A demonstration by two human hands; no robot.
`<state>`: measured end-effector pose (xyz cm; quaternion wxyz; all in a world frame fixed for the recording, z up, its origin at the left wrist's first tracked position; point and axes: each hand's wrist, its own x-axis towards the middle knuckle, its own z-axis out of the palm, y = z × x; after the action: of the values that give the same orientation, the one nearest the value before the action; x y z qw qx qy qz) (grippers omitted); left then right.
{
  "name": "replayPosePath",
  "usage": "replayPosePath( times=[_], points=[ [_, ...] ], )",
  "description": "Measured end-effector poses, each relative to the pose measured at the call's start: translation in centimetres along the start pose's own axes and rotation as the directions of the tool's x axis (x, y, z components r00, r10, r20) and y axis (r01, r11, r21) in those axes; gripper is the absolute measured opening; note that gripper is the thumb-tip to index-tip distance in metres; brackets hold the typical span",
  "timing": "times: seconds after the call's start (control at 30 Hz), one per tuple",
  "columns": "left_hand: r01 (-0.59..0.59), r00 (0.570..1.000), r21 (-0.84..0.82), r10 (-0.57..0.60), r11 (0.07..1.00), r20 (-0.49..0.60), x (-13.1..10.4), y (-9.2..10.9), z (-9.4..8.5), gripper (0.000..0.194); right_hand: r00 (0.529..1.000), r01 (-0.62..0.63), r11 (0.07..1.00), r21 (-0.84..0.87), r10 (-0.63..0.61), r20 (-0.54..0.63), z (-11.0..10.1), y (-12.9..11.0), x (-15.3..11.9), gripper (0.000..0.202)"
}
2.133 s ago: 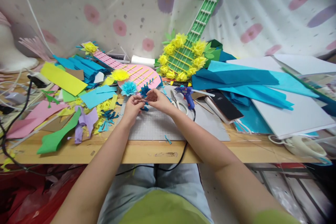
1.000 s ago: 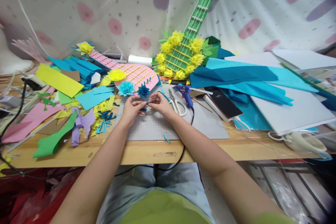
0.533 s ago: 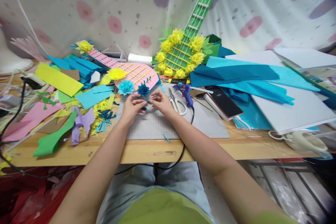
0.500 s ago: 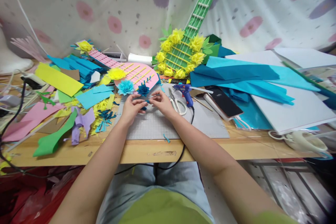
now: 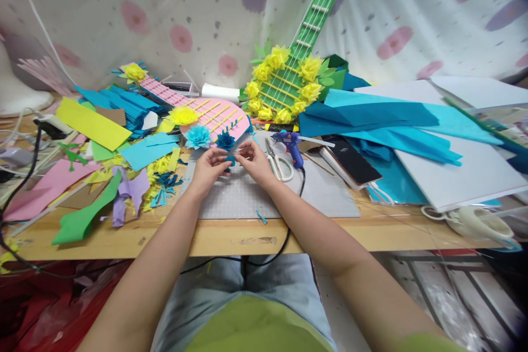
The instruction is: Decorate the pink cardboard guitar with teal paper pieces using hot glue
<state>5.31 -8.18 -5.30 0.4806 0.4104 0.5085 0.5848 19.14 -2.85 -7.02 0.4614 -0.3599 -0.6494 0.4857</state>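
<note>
Head cam, left hand (image 5: 207, 168) & right hand (image 5: 254, 157) pinching blue paper bit (image 5: 230, 160), prob. rolled

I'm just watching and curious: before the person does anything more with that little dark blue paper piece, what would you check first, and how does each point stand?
1. Both hands on the piece: ok. The left hand and right hand pinch the dark blue paper piece between them.
2. Piece over the grey cutting mat: ok.
3. Scissors near the right hand: ok; whether the blades are shut, cannot tell.
4. Glue gun lying apart from the fingers: ok; whether it is hot, cannot tell.
5. Finished dark blue flower just beyond the hands, untouched: ok.
6. Phone away from the glue gun's tip: ok.
</note>
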Motion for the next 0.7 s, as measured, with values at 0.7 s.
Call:
replayPosePath(
  times=[0.7],
  points=[
    [-0.038, 0.974, -0.049, 0.026, 0.998, -0.224, 0.7, -0.4, -0.1, 0.041, 0.799, -0.131, 0.771, -0.623, 0.454, 0.394, -13.3, -6.1, -1.2, 0.019]
  ],
)
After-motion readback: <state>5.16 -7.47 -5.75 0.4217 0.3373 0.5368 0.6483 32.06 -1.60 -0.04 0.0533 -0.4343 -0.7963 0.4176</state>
